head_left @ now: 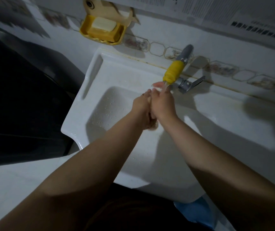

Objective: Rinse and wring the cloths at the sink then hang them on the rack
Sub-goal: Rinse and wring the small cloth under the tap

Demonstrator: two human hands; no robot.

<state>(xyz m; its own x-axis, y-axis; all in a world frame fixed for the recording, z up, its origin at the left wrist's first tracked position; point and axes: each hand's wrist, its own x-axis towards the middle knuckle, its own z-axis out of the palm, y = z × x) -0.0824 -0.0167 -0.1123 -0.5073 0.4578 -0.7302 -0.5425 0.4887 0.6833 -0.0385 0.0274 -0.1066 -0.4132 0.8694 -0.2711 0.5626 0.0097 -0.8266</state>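
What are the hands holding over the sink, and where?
The left hand and right hand press together around a small pale wad, mostly hidden; only its lower end shows. The grip cannot be told further.

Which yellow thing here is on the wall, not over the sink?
The yellow soap dish, holding a pale soap bar, hangs on the wall at upper left. The yellow tap nozzle juts over the basin above the hands.

place: home washroom | signs: white sink (76, 120), wall tap (175, 70), soap dish (102, 30), tiles
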